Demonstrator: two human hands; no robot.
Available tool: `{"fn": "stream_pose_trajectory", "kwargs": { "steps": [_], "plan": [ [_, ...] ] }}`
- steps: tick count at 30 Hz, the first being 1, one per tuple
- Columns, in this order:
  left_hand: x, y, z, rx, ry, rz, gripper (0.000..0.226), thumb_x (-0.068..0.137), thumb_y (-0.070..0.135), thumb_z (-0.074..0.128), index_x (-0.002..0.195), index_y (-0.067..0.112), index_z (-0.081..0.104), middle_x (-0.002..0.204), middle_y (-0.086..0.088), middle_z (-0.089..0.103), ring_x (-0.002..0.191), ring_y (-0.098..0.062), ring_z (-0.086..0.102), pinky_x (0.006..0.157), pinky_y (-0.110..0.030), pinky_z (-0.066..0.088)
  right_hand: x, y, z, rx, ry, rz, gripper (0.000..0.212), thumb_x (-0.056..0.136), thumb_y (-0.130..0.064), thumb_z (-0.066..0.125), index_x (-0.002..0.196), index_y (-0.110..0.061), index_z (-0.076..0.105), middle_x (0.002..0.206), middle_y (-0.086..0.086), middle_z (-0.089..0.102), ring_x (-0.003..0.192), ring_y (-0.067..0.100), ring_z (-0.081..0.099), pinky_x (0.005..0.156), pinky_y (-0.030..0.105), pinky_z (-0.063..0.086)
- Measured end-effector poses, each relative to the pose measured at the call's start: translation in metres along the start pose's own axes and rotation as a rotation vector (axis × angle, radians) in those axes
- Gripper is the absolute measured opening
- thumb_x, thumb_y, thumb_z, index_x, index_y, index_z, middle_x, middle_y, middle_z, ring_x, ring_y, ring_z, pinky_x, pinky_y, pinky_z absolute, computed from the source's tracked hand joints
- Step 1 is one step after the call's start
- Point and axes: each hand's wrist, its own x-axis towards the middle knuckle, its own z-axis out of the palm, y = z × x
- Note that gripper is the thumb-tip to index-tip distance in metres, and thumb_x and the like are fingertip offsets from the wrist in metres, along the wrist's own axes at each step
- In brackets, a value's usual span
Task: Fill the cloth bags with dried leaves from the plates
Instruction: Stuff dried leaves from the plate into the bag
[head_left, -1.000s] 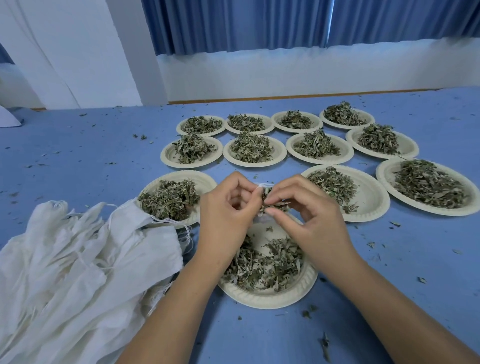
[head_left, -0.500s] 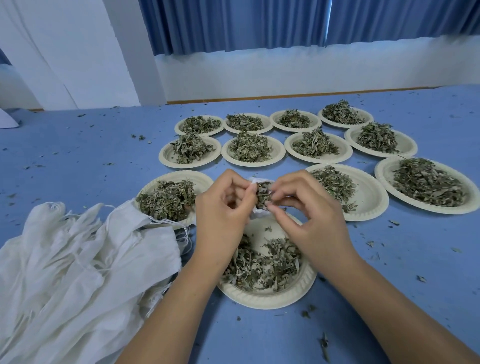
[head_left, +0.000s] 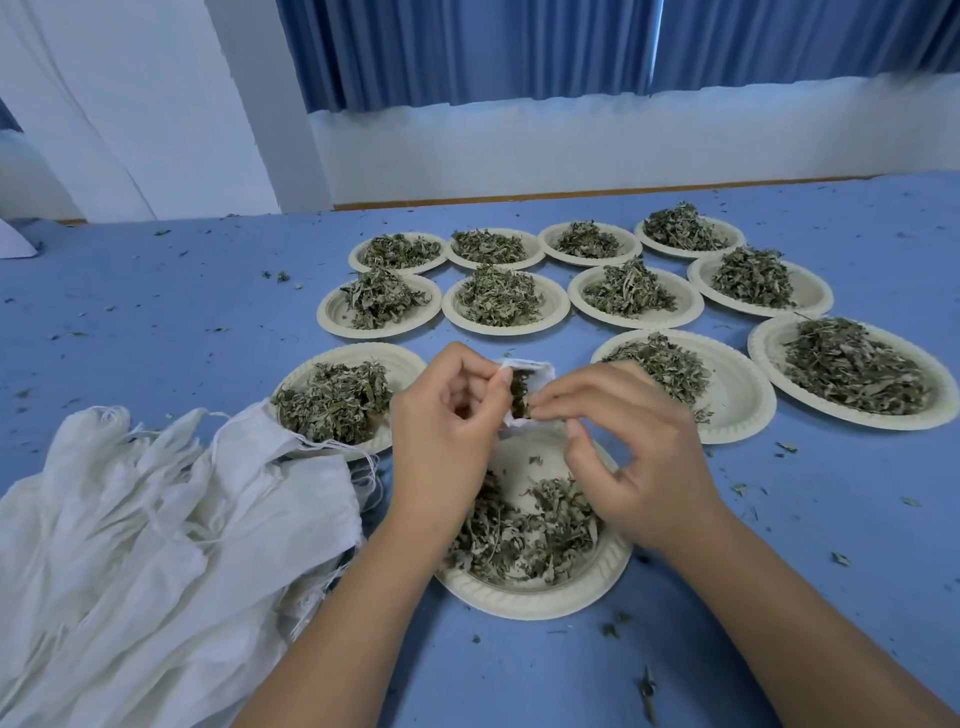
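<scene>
Stuffing: dried leaves (head_left: 519, 397) fed into cloth bag (head_left: 525, 370)
Above the near plate (head_left: 524, 604), the cloth bag is pinched open by the left hand (head_left: 441, 441); the dried leaves, pinched by the right hand (head_left: 636, 449), have been pushed further in; filling judged underway

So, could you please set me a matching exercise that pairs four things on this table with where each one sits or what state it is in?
Things:
1. small white cloth bag
2. heap of white cloth bags
3. nearest cream paper plate
4. rightmost cream paper plate

Places or states:
A. closest to the person, its dried leaves thinned out
B. at the right edge, heaped high
C. pinched between the left hand and right hand, leaves in its mouth
D. lying at the left, overlapping the rim of a leaf-filled plate

Pairs: 1-C, 2-D, 3-A, 4-B
</scene>
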Motion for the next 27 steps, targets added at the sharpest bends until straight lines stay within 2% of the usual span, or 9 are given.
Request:
{"fn": "stream_pose_trajectory", "kwargs": {
  "steps": [3,6,9,11,18,20,23,25,27],
  "plan": [
    [0.000,0.002,-0.001,-0.041,-0.008,-0.011,0.024,0.092,0.011,0.066,0.074,0.024,0.058,0.052,0.002,0.053,0.044,-0.006,0.046,0.047,-0.023,0.040,0.001,0.000,0.000,-0.030,0.029,0.007,0.028,0.084,-0.008,0.046,0.092,0.000,0.072,0.095,0.005,0.071,0.090,0.018,0.063,0.088,0.038,0.047],
    [-0.002,0.005,0.000,-0.069,-0.090,0.011,0.024,0.091,0.009,0.067,0.075,0.025,0.059,0.053,0.006,0.053,0.045,-0.007,0.046,0.045,-0.021,0.038,0.001,-0.003,0.004,-0.098,-0.236,0.034,0.035,0.086,-0.019,0.044,0.109,-0.006,0.066,0.109,-0.001,0.066,0.102,0.009,0.057,0.110,0.037,0.031],
    [-0.004,0.006,-0.001,-0.061,-0.194,0.047,0.021,0.089,0.006,0.067,0.075,0.020,0.061,0.054,0.008,0.052,0.045,-0.003,0.045,0.046,-0.015,0.036,-0.001,-0.005,0.010,-0.093,-0.488,0.090,0.034,0.086,-0.030,0.039,0.107,-0.016,0.063,0.115,-0.004,0.064,0.106,0.007,0.055,0.117,0.039,0.016],
    [-0.004,0.006,0.000,-0.058,-0.189,0.036,0.021,0.089,0.006,0.067,0.074,0.019,0.061,0.054,0.010,0.053,0.045,-0.001,0.045,0.046,-0.014,0.036,-0.001,-0.004,0.008,-0.092,-0.470,0.075,0.035,0.085,-0.028,0.041,0.108,-0.015,0.064,0.113,-0.004,0.065,0.103,0.009,0.058,0.117,0.039,0.017],
    [0.001,0.001,-0.001,-0.116,-0.020,-0.048,0.026,0.092,0.009,0.065,0.073,0.025,0.057,0.049,0.008,0.051,0.039,-0.003,0.044,0.042,-0.017,0.038,-0.001,0.001,0.000,-0.098,-0.026,-0.096,0.028,0.084,-0.011,0.047,0.087,-0.001,0.074,0.090,0.005,0.073,0.084,0.015,0.067,0.101,0.038,0.040],
    [0.001,0.003,-0.001,-0.124,-0.046,-0.040,0.026,0.091,0.010,0.066,0.073,0.026,0.058,0.050,0.007,0.053,0.040,-0.003,0.045,0.042,-0.015,0.038,-0.001,0.000,0.001,-0.115,-0.072,-0.060,0.030,0.084,-0.014,0.047,0.096,-0.002,0.072,0.098,0.003,0.071,0.091,0.013,0.065,0.105,0.039,0.037],
    [-0.002,0.004,0.000,-0.127,-0.144,-0.008,0.027,0.090,0.012,0.066,0.072,0.031,0.060,0.054,0.007,0.054,0.043,-0.002,0.046,0.043,-0.016,0.037,0.000,-0.002,0.007,-0.140,-0.342,0.027,0.039,0.084,-0.024,0.043,0.117,-0.011,0.060,0.106,-0.009,0.062,0.100,0.005,0.056,0.114,0.042,0.026],
    [-0.003,0.003,0.001,-0.084,-0.179,0.006,0.026,0.090,0.010,0.066,0.073,0.029,0.060,0.054,0.010,0.054,0.044,-0.001,0.046,0.044,-0.016,0.038,-0.001,-0.003,0.010,-0.116,-0.484,0.078,0.041,0.084,-0.029,0.040,0.119,-0.016,0.057,0.113,-0.008,0.062,0.103,0.006,0.057,0.116,0.044,0.021],
    [-0.003,0.003,0.002,-0.044,-0.135,0.004,0.027,0.091,0.009,0.066,0.074,0.027,0.058,0.053,0.010,0.053,0.044,0.000,0.046,0.044,-0.015,0.038,0.000,-0.003,0.009,-0.071,-0.449,0.117,0.040,0.084,-0.029,0.039,0.113,-0.013,0.062,0.115,-0.007,0.064,0.106,0.006,0.057,0.116,0.040,0.021]
  ]
}}
